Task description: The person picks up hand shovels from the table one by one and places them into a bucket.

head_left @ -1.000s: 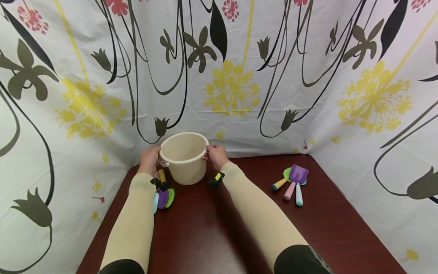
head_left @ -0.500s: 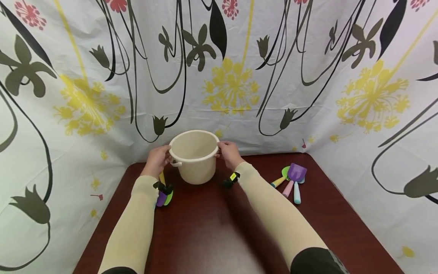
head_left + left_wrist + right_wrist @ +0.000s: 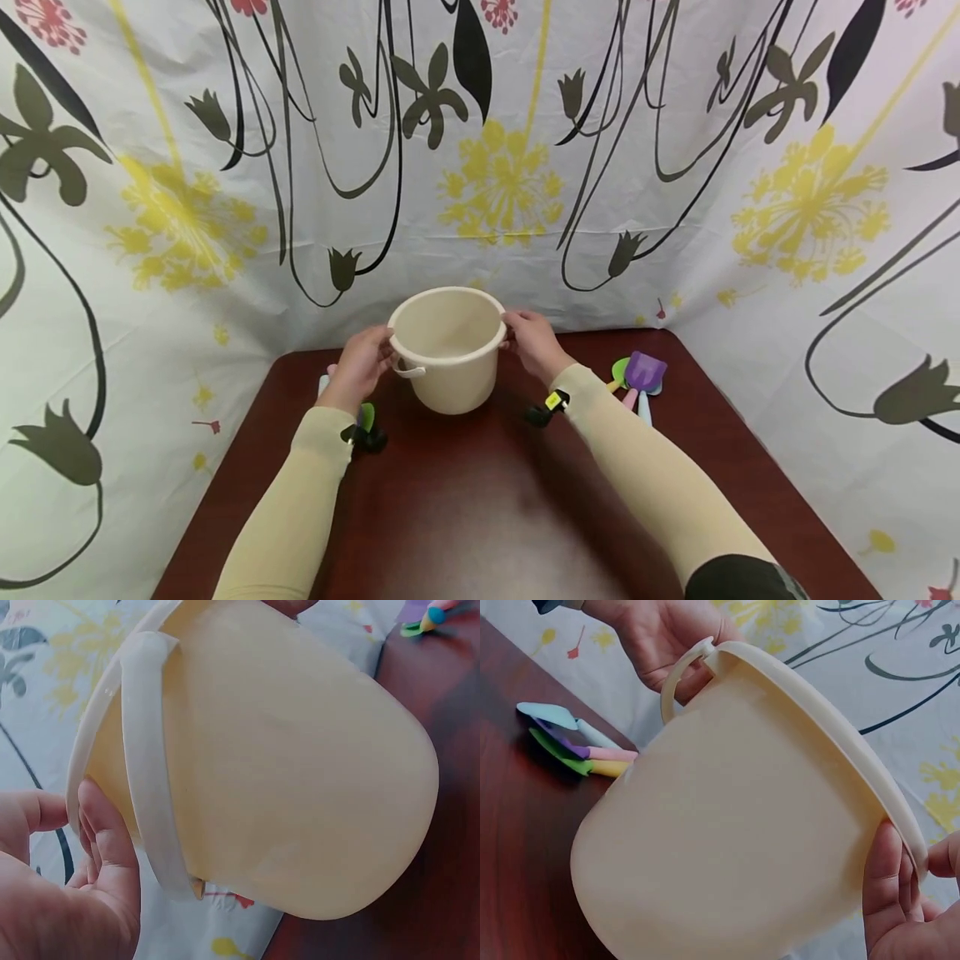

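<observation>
A cream plastic bucket (image 3: 453,385) is held between both hands over the back of the table, mouth up and tipped slightly toward me. My left hand (image 3: 362,367) pinches the rim on the left, thumb outside and fingers under the lip, beside the hanging carry handle (image 3: 150,765). On the opposite side, my right hand (image 3: 536,343) grips the rim between thumb and fingers. In the right wrist view the bucket wall (image 3: 727,802) fills the middle.
Toy shovels in purple (image 3: 645,369), green (image 3: 620,367) and light blue lie fanned at the back right. Another set, with a green shovel (image 3: 559,754) and a light blue shovel (image 3: 547,714), lies at left, partly behind my left arm. A patterned curtain (image 3: 495,267) encloses the dark red table (image 3: 465,517).
Both hands have carried the bucket to the right and a little toward me, away from the left shovels. Their hold on the rim stays the same.
</observation>
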Action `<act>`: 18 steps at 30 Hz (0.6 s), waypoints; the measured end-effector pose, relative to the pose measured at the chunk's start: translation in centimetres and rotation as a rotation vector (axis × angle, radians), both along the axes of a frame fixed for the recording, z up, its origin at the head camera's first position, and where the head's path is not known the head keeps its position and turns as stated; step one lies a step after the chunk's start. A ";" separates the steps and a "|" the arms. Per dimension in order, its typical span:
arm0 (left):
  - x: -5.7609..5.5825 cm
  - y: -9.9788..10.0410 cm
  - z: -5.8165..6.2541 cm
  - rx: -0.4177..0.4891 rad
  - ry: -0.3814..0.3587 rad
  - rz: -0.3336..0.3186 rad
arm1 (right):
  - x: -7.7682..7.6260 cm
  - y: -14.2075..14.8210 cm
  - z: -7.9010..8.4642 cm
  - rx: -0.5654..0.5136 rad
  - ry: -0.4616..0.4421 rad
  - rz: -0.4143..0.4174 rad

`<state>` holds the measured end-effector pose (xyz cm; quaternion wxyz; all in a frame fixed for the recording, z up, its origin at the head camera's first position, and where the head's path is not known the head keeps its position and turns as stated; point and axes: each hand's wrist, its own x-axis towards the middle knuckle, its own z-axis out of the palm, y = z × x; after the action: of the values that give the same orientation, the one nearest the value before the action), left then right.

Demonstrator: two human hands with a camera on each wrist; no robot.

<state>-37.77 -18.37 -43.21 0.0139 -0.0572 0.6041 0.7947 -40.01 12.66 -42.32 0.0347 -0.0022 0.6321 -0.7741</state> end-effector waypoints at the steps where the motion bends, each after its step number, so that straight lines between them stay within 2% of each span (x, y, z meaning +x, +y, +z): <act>1: 0.3 0.3 -0.1 0.001 0.001 -0.011 | 0.2 0.3 -0.1 -0.007 0.002 0.001; 6: 1.9 1.2 -0.5 -0.003 0.005 -0.058 | 1.3 1.6 -0.5 -0.019 0.046 0.014; 10: 3.2 2.0 -0.8 0.005 0.000 -0.071 | 2.2 2.5 -0.9 -0.003 0.074 0.021; 18: 5.2 3.4 -1.5 0.031 0.009 -0.078 | 4.0 4.3 -1.5 0.036 0.049 0.015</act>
<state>-32.54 -14.98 -44.74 0.0432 -0.0297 0.5934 0.8032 -36.04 16.92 -43.78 0.0249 -0.0255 0.6467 -0.7619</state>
